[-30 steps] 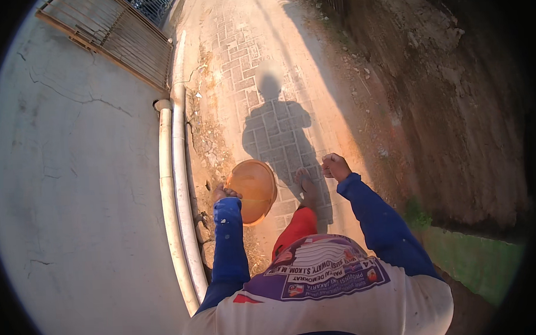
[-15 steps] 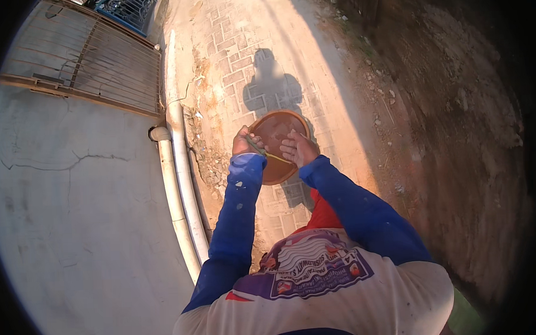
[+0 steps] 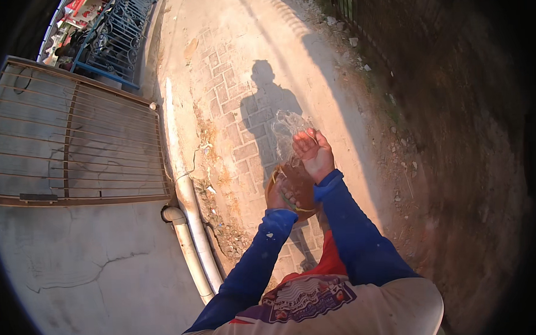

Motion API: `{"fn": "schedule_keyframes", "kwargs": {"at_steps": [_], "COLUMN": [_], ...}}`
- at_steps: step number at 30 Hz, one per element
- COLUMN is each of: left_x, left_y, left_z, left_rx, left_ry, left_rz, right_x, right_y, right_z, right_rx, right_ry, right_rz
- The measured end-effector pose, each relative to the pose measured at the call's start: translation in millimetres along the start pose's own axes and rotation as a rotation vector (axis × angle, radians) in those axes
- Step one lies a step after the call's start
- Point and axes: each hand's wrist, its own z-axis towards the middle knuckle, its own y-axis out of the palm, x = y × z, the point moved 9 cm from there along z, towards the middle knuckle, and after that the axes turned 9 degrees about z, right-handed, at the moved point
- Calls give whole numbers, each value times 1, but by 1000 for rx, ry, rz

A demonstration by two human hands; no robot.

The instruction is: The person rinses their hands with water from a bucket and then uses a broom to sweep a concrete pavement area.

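My left hand (image 3: 281, 193) is closed on the near left side of a round orange-brown bucket (image 3: 304, 193), which hangs in front of my legs with brownish liquid inside. Something thin and yellow shows along its rim by my fingers; part of the bucket is hidden behind my wrists. Over the far side of the bucket, my right hand (image 3: 315, 155) is stretched out, palm up with fingers apart, and holds nothing solid. A clear splash of water (image 3: 290, 131) hangs in the air just beyond its fingertips.
A cracked grey wall (image 3: 94, 268) with a rusty barred grate (image 3: 78, 136) runs along my left. Pale pipes (image 3: 194, 241) follow its foot. Ahead lies a brick-paved lane (image 3: 218, 86) bearing my shadow. A blue metal fence (image 3: 119, 40) stands far left; rubble (image 3: 400, 145) edges the right.
My right hand has swung forward and opened, throwing water out ahead. The bucket, in my left hand, has moved nearer to me. My view has shifted, so more of the blue fence shows.
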Motion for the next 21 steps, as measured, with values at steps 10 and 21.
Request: {"fn": "schedule_keyframes", "kwargs": {"at_steps": [10, 21], "left_x": [186, 342], "left_y": [73, 119], "left_z": [97, 223], "left_rx": [-63, -234], "left_ry": [-25, -159], "left_rz": [0, 173], "right_x": [46, 88], "right_y": [-38, 1], "right_z": [103, 302], "right_rx": [647, 414], "right_ry": [102, 26], "right_rz": [-248, -316]}}
